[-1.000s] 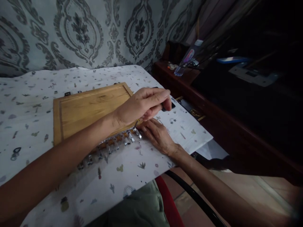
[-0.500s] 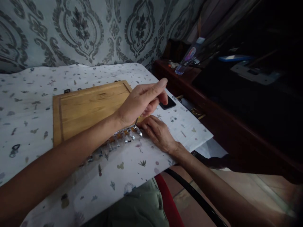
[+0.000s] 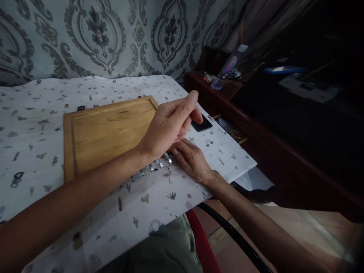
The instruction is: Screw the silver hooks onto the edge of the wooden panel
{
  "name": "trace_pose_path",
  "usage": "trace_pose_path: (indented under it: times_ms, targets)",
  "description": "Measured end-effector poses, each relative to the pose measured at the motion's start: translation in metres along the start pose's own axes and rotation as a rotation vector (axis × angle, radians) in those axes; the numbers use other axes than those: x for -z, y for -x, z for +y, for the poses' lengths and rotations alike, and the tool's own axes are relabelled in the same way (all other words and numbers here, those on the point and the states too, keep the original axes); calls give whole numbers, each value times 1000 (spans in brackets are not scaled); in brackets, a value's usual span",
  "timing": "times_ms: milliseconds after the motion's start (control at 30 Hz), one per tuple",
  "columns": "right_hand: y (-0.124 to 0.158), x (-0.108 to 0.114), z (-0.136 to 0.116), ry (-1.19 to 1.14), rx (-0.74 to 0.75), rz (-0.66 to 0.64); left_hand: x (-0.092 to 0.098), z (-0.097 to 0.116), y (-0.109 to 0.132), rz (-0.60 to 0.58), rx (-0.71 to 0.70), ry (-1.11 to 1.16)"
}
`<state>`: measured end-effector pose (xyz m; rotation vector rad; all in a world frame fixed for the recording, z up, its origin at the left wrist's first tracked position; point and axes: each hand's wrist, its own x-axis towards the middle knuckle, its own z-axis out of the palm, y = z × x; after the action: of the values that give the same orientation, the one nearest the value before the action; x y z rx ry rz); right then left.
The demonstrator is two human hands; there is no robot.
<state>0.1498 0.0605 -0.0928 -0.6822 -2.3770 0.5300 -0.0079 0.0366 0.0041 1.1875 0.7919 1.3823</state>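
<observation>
My left hand (image 3: 170,123) is held over the near right corner of a framed wooden board (image 3: 110,132), thumb up and fingers curled in. Whatever sits in its grasp is hidden behind the palm. Under that wrist a row of shiny metal clips (image 3: 159,163) sticks out along the board's near edge. Low beside the last clip, my right hand (image 3: 192,157) rests on the patterned cloth with its fingers bent together toward the board's corner. The left hand covers those fingertips, so what they pinch cannot be made out.
A black phone (image 3: 202,123) lies on the white printed tablecloth (image 3: 224,151) beyond my hands. To the right stands a dark red wooden desk (image 3: 216,98) with a leaning plastic bottle (image 3: 227,70) and a blue object (image 3: 286,70). A patterned curtain (image 3: 136,34) hangs behind the table.
My left hand has tilted and dropped slightly toward the board's corner, covering more clips and the thin dark piece that showed beneath it. My right hand has stayed nearly in place.
</observation>
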Motion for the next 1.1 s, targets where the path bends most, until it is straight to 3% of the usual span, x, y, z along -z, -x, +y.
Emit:
trace_pose_path:
  times_ms: [400, 633, 733, 900, 967, 1100]
  targets:
    - [1, 0, 0, -13, 16, -19, 3, -7, -3, -9, -33, 44]
    - [0, -1, 1, 20, 53, 23, 5, -5, 0, -91, -64, -145]
    - [-1, -2, 2, 17, 66, 30, 0, -2, 3, -12, -103, -207]
    - [0, -3, 4, 37, 86, 41, -11, -5, 0, 122, -41, -61]
    - [0, -3, 5, 33, 94, 52, -10, -6, -5, 41, -1, -15]
    - [1, -3, 4, 5, 54, 46, 0, -5, -14, -341, 114, -8]
